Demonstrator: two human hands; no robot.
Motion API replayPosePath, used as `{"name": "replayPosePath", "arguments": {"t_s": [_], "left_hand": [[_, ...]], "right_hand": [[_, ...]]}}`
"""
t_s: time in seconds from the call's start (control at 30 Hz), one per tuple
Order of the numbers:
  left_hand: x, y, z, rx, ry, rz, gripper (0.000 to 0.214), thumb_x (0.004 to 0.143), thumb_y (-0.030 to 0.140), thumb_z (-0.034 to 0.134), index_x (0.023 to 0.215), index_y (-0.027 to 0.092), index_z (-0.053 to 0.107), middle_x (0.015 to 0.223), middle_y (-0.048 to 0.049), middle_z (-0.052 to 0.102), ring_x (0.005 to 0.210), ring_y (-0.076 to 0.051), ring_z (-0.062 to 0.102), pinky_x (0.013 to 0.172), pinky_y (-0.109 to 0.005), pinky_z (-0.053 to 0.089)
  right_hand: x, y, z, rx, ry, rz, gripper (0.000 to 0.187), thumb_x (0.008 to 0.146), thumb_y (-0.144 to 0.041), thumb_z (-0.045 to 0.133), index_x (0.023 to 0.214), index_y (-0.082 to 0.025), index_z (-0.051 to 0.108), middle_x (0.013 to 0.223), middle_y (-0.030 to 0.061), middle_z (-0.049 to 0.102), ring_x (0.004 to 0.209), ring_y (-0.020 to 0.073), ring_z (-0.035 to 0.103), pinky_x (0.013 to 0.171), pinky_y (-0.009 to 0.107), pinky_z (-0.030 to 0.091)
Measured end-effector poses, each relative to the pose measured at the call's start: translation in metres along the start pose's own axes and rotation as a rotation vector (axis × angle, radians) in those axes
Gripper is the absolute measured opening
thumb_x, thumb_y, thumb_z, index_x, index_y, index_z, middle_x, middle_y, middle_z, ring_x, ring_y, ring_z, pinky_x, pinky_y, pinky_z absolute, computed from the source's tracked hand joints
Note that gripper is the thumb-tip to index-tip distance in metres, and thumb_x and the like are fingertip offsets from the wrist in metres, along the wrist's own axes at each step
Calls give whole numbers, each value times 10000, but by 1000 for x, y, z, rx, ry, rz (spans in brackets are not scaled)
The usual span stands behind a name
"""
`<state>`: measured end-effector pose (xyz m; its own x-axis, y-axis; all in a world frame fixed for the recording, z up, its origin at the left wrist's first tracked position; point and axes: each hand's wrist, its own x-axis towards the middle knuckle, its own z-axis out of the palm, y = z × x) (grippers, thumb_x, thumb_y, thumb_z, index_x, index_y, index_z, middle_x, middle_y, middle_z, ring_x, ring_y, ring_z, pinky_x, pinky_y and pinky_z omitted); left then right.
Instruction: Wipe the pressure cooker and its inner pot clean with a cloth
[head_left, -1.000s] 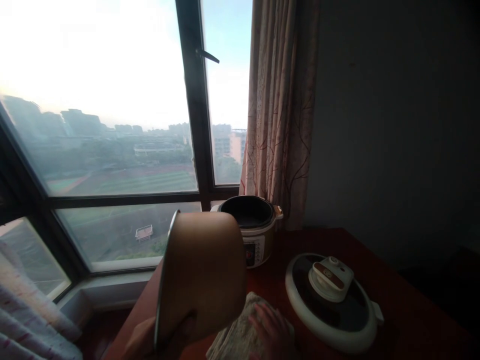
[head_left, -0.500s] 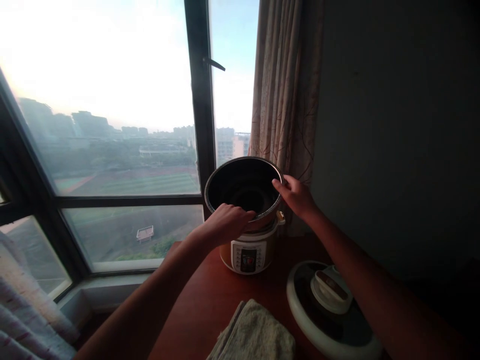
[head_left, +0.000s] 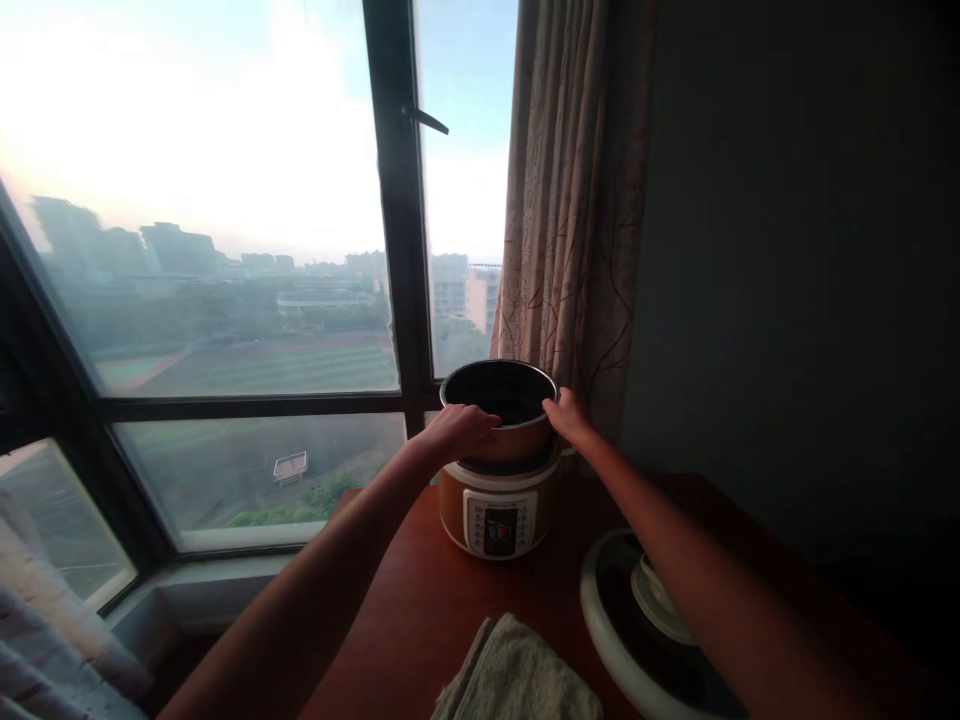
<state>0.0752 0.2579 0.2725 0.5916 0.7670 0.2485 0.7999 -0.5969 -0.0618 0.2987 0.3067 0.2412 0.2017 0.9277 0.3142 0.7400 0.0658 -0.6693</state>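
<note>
A dark-lined inner pot is partly down inside the mouth of the rice cooker, its upper wall and rim standing above the cooker's white collar. My left hand grips the near-left rim, fingers curled over the edge. On the right side of the rim my right hand is closed, thumb over the top. The cooker's front panel with its small display faces me. How far the pot's base reaches inside is hidden.
A folded cloth lies on the reddish table in front of the cooker. To its right rests the round lid, partly covered by my right forearm. Window panes and a curtain stand behind.
Both hands have lowered the inner pot toward the cooker. Its opening was tipped more toward me before and is now closer to level.
</note>
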Motion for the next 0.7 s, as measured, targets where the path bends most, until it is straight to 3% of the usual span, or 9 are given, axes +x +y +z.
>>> {"name": "replayPosePath", "arguments": {"t_s": [0.2, 0.33, 0.43, 0.53, 0.6, 0.7], "left_hand": [[-5, 0, 23, -157, -21, -28, 101, 796, 292, 704, 886, 263, 738, 779, -62, 733, 769, -266, 714, 690, -299, 459], [-7, -14, 31, -272, -31, -42, 192, 804, 432, 696, 895, 273, 752, 771, -29, 736, 756, -234, 701, 703, -286, 483], [-6, -37, 38, -457, 122, -193, 342, 874, 512, 583, 1040, 263, 749, 980, -38, 766, 973, -237, 693, 884, -303, 498], [-3, -62, 53, -574, 295, -427, 392, 896, 406, 541, 1188, 191, 690, 1200, -104, 718, 1239, -285, 587, 1085, -395, 400], [-3, -73, 66, -612, 299, -523, 423, 861, 329, 553, 1225, 138, 654, 1213, -141, 709, 1236, -305, 595, 1059, -423, 433], [-6, -79, 84, -707, 259, -578, 433, 803, 249, 555, 1207, 130, 652, 1111, -110, 752, 1061, -267, 694, 910, -359, 535]], "right_hand": [[-4, 15, 14, -2, -70, 19, 330, 952, -376, 629, 1208, -168, 617, 1232, 89, 642, 1082, 237, 639, 938, 466, 531], [-6, 21, 22, 13, -104, 12, 305, 956, -380, 623, 1171, -165, 630, 1178, 76, 662, 1044, 225, 653, 917, 454, 541], [-6, 27, 26, 32, -113, -1, 308, 959, -378, 620, 1183, -166, 624, 1181, 76, 657, 1040, 224, 652, 908, 450, 546], [-6, 34, 30, 51, -128, -4, 312, 962, -376, 616, 1196, -170, 619, 1190, 77, 653, 1027, 219, 655, 892, 439, 555], [-6, 38, 33, 55, -142, 1, 309, 964, -373, 614, 1196, -168, 617, 1183, 76, 655, 1007, 213, 660, 874, 428, 562], [-6, 42, 36, 40, -166, 1, 300, 965, -366, 615, 1187, -165, 619, 1171, 73, 658, 985, 205, 664, 853, 414, 569]]}}
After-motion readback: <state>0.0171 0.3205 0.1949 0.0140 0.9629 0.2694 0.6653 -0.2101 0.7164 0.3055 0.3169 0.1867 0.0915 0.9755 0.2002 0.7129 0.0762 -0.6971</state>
